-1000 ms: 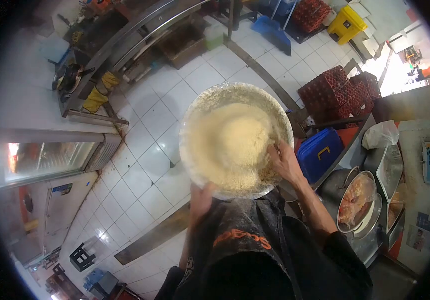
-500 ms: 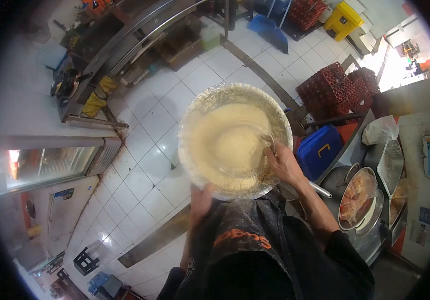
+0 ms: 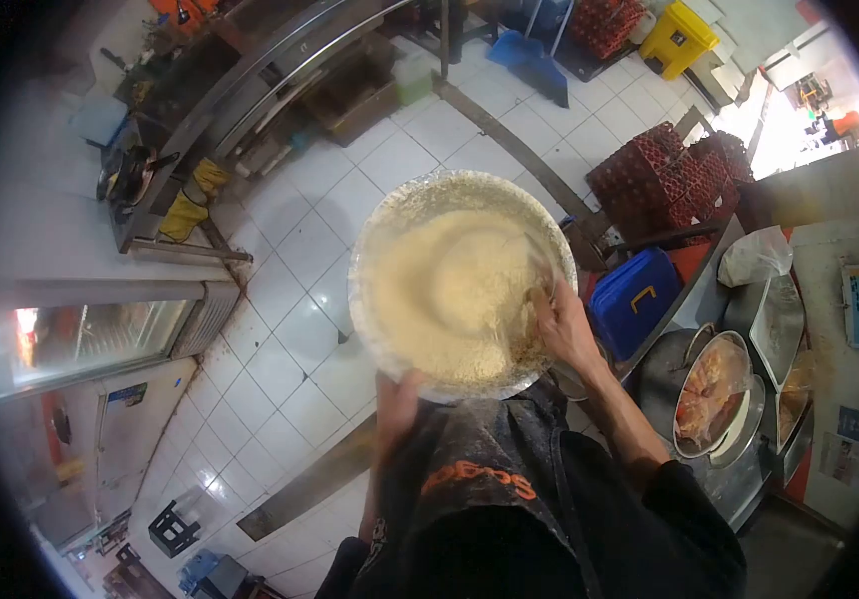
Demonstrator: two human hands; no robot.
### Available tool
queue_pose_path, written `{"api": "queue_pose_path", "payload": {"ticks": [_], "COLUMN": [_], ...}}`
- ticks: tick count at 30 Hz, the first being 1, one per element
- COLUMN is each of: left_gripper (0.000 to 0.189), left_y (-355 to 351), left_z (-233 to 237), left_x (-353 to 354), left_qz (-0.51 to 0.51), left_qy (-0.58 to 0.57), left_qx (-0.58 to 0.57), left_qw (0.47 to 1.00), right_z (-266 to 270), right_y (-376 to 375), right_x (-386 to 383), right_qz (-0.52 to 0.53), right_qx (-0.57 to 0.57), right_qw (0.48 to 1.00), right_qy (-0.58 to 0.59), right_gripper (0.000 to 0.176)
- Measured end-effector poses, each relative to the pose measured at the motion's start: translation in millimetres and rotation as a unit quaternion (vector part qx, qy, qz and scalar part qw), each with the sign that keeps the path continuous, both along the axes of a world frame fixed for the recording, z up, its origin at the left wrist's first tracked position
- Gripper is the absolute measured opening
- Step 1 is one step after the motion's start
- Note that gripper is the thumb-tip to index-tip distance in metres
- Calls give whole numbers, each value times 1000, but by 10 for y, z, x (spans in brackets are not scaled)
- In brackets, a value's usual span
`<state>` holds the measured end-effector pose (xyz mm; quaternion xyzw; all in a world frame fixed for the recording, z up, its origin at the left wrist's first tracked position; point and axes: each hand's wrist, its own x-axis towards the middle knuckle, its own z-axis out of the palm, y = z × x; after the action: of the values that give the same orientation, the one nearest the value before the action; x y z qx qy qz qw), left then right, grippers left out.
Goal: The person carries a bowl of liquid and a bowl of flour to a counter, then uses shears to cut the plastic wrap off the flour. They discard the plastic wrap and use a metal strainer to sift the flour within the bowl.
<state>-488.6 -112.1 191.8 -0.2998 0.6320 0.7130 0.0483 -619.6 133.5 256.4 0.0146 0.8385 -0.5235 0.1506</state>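
A large silver metal bowl (image 3: 379, 215) is tilted in front of my body, and pale yellowish flour (image 3: 399, 299) fills much of it. My left hand (image 3: 398, 401) grips the near-left rim, its thumb over the edge and its other fingers hidden under the bowl. Inside the bowl at the right, my right hand (image 3: 561, 324) has its fingers closed on the edge of a round, thin-rimmed sieve (image 3: 527, 290). The sieve is blurred by motion, and flour lies in and around it.
Right of me stand a blue lidded box (image 3: 634, 299), a pot (image 3: 661, 384) and a bowl of raw meat (image 3: 714, 394). Stacked red egg trays (image 3: 649, 190) are further back. A glass-door fridge (image 3: 100, 329) is at left, and a metal shelf (image 3: 240, 110) stands beyond the tiled floor (image 3: 280, 329).
The sieve and the flour in it have shifted within the bowl, with my right hand still on its edge. The bowl and my left hand appear slightly further left in view.
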Motion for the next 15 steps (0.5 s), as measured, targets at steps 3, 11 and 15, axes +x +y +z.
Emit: {"api": "queue_pose_path", "payload": {"ticks": [3, 11, 15], "left_gripper": [53, 59, 59], "left_y": [-2, -12, 8], "left_z": [2, 113, 249], "left_x": [3, -19, -72], "left_qz": [-6, -13, -26], "left_qy": [-7, -15, -27], "left_qx": [-19, -4, 26], "left_qw": [1000, 1000, 999], "right_z": [75, 145, -46], "right_y": [-10, -30, -57], "right_x": [-36, -52, -81], "right_qz": [22, 39, -49], "right_qx": [0, 4, -54], "right_qw": [999, 997, 990], "right_qy": [42, 63, 117], "right_gripper": [47, 49, 50]}}
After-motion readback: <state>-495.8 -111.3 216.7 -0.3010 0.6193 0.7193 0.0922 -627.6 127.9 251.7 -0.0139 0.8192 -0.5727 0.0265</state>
